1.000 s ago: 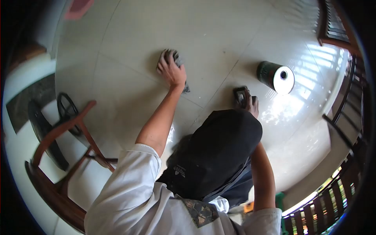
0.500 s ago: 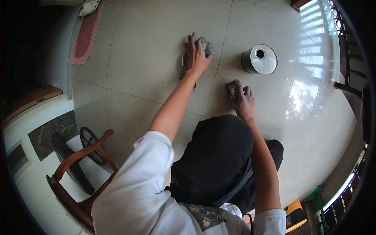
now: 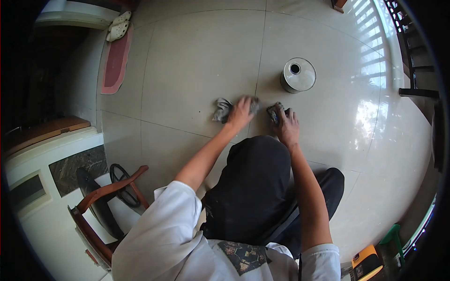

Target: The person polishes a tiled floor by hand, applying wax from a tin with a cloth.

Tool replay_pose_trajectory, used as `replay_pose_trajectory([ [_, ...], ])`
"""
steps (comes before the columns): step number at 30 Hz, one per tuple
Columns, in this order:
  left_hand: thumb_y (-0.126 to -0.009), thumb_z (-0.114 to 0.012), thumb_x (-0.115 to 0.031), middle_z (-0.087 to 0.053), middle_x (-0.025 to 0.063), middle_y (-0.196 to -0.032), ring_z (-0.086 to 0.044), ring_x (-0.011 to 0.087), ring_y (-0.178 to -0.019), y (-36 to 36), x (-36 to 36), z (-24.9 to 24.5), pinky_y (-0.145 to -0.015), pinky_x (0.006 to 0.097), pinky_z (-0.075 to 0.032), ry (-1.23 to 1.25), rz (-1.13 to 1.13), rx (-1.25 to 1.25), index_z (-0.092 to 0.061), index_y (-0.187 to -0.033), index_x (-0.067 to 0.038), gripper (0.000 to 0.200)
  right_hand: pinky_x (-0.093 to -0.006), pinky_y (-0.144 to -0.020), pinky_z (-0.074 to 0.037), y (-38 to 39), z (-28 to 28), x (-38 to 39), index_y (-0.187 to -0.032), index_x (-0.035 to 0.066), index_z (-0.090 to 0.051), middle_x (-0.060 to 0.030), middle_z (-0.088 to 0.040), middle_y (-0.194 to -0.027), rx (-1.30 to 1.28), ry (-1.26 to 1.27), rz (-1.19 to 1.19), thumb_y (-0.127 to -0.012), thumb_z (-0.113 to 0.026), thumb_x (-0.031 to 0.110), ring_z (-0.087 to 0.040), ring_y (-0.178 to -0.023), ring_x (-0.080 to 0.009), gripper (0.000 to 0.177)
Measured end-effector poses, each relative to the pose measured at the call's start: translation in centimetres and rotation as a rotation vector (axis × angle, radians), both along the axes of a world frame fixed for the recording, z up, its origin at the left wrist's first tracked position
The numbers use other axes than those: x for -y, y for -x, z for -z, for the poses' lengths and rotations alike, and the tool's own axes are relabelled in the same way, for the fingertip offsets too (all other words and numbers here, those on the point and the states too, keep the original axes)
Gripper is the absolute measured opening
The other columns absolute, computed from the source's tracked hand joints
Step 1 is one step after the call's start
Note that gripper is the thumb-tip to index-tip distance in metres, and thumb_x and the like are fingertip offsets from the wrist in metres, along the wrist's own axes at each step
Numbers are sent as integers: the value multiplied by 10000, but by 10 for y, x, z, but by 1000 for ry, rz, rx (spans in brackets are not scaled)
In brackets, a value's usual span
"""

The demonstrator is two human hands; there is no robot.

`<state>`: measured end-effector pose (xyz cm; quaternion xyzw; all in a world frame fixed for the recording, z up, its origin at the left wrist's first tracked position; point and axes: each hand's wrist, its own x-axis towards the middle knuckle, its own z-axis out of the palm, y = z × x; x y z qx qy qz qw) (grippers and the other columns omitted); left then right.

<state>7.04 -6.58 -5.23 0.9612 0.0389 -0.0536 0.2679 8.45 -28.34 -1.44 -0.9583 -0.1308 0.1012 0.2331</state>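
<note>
My left hand [image 3: 240, 114], smeared by motion, is on a crumpled grey rag [image 3: 222, 110] on the tiled floor. The rag sticks out on both sides of the fingers. Close by on the right, my right hand [image 3: 288, 127] is closed round a small dark block-like thing with grey stains [image 3: 273, 112], resting at the floor. Its exact kind I cannot make out. Dark smudges show on the right fingers. Just beyond the right hand stands a round metal can [image 3: 305, 82] with a silvery top and a dark round opening.
A pink mat [image 3: 116, 65] and pale clogs [image 3: 119, 26] lie at the far left. At the lower left is a wooden chair [image 3: 100, 191]. Dark railings [image 3: 417, 68] line the right side. A yellow-and-black object [image 3: 367, 263] sits at the lower right. My bent knee [image 3: 258, 161] is close behind the hands.
My left hand has drawn back toward me with the rag, nearer to the right hand. My right hand stays on the dark block-like thing. The camera view has shifted a little.
</note>
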Motion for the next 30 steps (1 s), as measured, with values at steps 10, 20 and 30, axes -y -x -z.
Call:
replay_pose_trajectory([
  [10, -701, -674, -12, -511, 208, -1272, -513, 421, -1158, -70, -14, -5, -973, 468, -460, 33, -153, 88, -518, -1275, -75, 598, -442, -818, -490, 6, 3, -8, -1365, 234, -507, -115, -542, -1073, 71, -10, 73, -733, -752, 288, -552, -1007, -304, 680],
  [20, -756, -681, -53, -518, 189, -1280, -515, 389, -1198, 134, -5, -66, -973, 452, -477, 188, 93, 17, -563, -1273, -105, 533, -459, -872, -476, 30, -14, 12, -1401, 239, -466, -166, -539, -1139, -70, -53, 78, -774, -747, 399, -527, -1074, -376, 705],
  [30, -782, -668, -40, -557, 195, -1257, -543, 403, -1122, 90, -145, -25, -957, 449, -452, 126, -937, 58, -607, -1133, -59, 357, -469, -912, -445, 39, 14, 19, -1432, 294, -438, -148, -519, -1204, -84, -99, 68, -780, -713, 495, -501, -1115, -372, 735],
])
